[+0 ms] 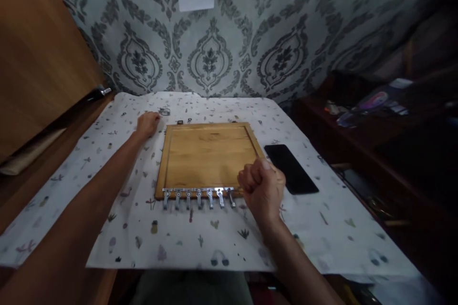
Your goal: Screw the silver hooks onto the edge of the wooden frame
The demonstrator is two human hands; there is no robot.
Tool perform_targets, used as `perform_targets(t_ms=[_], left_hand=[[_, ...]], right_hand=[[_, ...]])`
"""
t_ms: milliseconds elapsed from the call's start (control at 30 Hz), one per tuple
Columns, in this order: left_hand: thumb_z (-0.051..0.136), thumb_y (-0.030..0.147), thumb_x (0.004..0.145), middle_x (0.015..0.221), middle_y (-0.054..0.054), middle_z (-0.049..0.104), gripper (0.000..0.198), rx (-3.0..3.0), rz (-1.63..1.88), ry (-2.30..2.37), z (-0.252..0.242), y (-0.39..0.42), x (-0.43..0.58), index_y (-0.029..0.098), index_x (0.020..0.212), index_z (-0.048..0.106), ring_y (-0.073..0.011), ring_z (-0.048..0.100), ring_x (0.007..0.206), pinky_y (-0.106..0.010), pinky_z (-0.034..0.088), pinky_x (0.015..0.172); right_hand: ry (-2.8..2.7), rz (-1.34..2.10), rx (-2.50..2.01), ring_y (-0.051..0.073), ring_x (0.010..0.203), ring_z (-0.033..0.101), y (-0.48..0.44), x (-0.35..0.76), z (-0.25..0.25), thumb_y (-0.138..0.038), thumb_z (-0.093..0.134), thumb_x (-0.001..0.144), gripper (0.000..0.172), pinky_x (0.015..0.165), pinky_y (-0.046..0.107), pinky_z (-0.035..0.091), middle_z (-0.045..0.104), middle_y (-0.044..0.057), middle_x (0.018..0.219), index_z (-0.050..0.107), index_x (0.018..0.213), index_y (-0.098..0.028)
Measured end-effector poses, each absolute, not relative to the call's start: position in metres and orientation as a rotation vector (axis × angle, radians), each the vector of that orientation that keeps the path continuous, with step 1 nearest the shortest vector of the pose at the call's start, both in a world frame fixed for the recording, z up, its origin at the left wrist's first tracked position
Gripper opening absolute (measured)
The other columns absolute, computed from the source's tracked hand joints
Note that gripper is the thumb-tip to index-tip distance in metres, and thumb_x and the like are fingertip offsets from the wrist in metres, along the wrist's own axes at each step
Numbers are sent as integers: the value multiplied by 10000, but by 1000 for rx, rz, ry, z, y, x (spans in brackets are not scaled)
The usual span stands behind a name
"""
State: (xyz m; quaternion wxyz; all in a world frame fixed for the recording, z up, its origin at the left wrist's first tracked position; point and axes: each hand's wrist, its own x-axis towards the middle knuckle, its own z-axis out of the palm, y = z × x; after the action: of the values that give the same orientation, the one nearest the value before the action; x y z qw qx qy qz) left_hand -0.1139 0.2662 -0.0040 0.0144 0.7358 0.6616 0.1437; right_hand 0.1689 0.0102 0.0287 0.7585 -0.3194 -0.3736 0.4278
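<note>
Head view: right hand [263, 186] fisting beside wooden board [209, 152], left hand [147, 124] curling closed on tabletop [179, 243], contents unclear. Board looking stiff, weighty; side edges suiting holding.

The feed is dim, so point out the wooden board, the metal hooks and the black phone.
wooden board [209, 155], head view, middle of its bare face.
metal hooks [199, 196], head view, middle hook of the row.
black phone [290, 167], head view, centre of its screen.
</note>
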Motion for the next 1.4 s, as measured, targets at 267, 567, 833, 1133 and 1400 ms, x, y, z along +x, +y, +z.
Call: perform_targets(t_ms=[267, 567, 833, 1133, 1400], left_hand=[[600, 202, 796, 913, -104, 766, 186, 2145, 729, 2034, 9, 254, -116, 136, 885, 749, -248, 684, 909, -327, 501, 816], [765, 342, 716, 753, -19, 731, 195, 1927, 735, 983, 42, 128, -29, 153, 745, 727, -141, 644, 713, -251, 496, 699], [730, 182, 832, 726, 15, 710, 86, 2146, 140, 682, 33, 81, 30, 152, 757, 701, -102, 625, 661, -218, 434, 639], [673, 69, 862, 876, -13, 768, 136, 2264, 53, 591, 31, 75, 42, 168, 838, 763, -140, 703, 833, -239, 481, 755], [627, 96, 902, 922, -10, 776, 169, 2307, 74, 575, 36, 72, 48, 190, 860, 761, -153, 711, 873, -263, 514, 794]], right_hand=[[-838, 921, -684, 31, 358, 137, 10, 169, 30, -459, 726, 847, 639, 341, 198, 117, 172, -112, 443, 251, 492, -219], [-847, 944, -662, 30, 359, 133, 9, 171, 32, -412, 715, 856, 621, 343, 194, 120, 177, -106, 430, 258, 488, -207], [-848, 945, -675, 41, 375, 166, 8, 171, 29, -397, 677, 892, 579, 358, 205, 152, 177, -100, 464, 297, 500, -207], [-822, 952, -727, 61, 415, 128, 6, 176, 25, -379, 621, 942, 527, 388, 229, 213, 182, -97, 500, 352, 519, -217], [-831, 955, -719, 70, 428, 160, 5, 177, 21, -421, 615, 955, 527, 417, 253, 231, 229, -89, 515, 345, 546, -225]])
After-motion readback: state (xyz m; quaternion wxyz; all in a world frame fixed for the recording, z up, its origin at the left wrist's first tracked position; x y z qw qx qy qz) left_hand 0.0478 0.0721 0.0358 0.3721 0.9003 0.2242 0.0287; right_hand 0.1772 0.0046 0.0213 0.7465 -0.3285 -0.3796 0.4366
